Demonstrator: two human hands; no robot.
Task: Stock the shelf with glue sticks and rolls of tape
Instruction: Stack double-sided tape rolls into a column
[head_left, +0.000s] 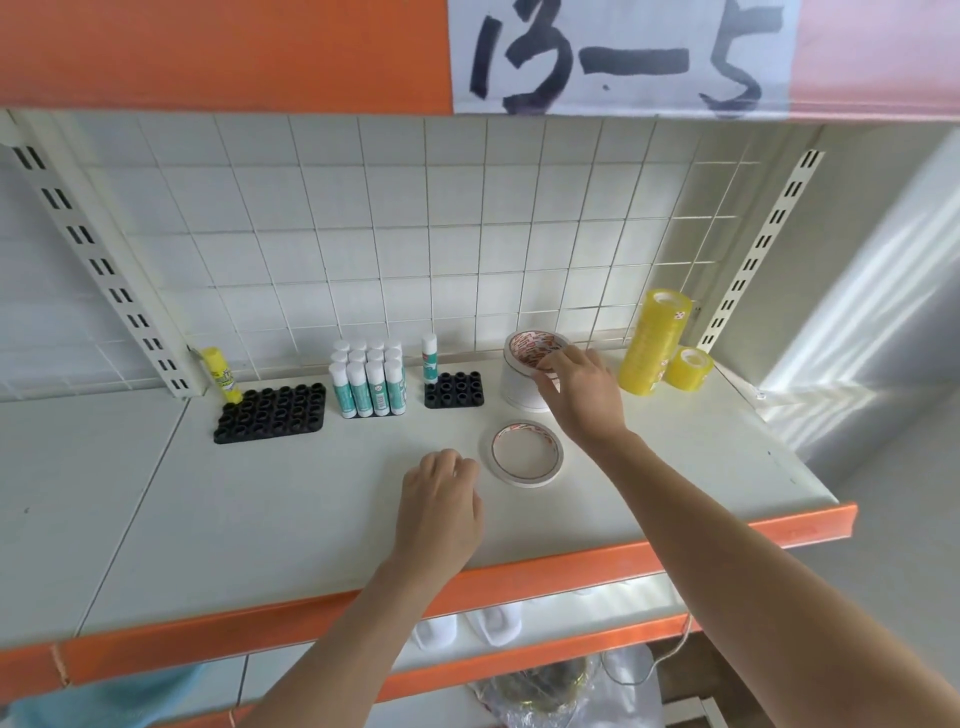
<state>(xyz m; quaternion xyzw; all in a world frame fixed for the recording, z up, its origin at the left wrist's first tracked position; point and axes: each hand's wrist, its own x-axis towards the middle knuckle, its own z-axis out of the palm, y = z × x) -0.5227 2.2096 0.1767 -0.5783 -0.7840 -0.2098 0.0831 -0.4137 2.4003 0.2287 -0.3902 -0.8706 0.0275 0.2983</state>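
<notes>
White metal shelving (260, 519) with an orange front lip fills the head view, backed by a white wire grid panel (389, 223) and topped by an orange band carrying a handwritten label "13-5" (618, 52).

Along the back of the shelf, from left to right, stand a yellow glue stick (221, 375) in the corner of a large black holder tray (272, 413), a block of teal-and-white glue sticks (369, 382) packed upright together, a single glue stick (430, 358) at the back corner of a small black holder tray (454, 389), a stack of white tape rolls (522, 376), a tall stack of yellow tape rolls (652, 343) and a lone yellow tape roll (688, 368) just beside it.

A single white tape roll (527, 453) lies flat on the shelf in front of the white stack.

The right hand (582, 395) reaches over the white stack, its fingers curled over the rim of the top roll and touching it. The left hand (441, 504) rests over the bare shelf just left of the flat roll, fingers loosely bent, holding nothing.

Below, a lower shelf (545, 623) shows white objects, blurred.
</notes>
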